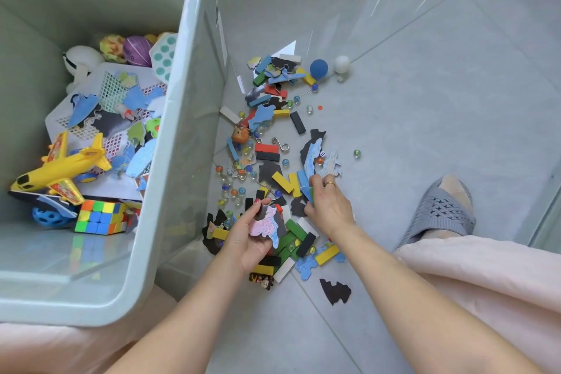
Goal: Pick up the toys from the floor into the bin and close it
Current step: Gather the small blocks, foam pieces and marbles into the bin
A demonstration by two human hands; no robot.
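Note:
A pale green plastic bin (158,191) fills the left side and holds a yellow toy plane (60,167), a colour cube (98,217), balls and puzzle pieces. On the grey floor to its right lies a scatter of puzzle pieces, coloured blocks (282,181) and marbles. My left hand (247,240) holds a stack of flat puzzle pieces (267,226), a pink one on top. My right hand (328,206) is closed around several blue and green pieces picked from the pile, fingertips touching a blue puzzle piece (312,155).
A blue ball (318,68) and a white ball (342,64) lie at the far end of the scatter. A lone black puzzle piece (335,291) rests near my arms. A foot in a grey slipper (440,212) stands at the right, beside pink fabric (485,276).

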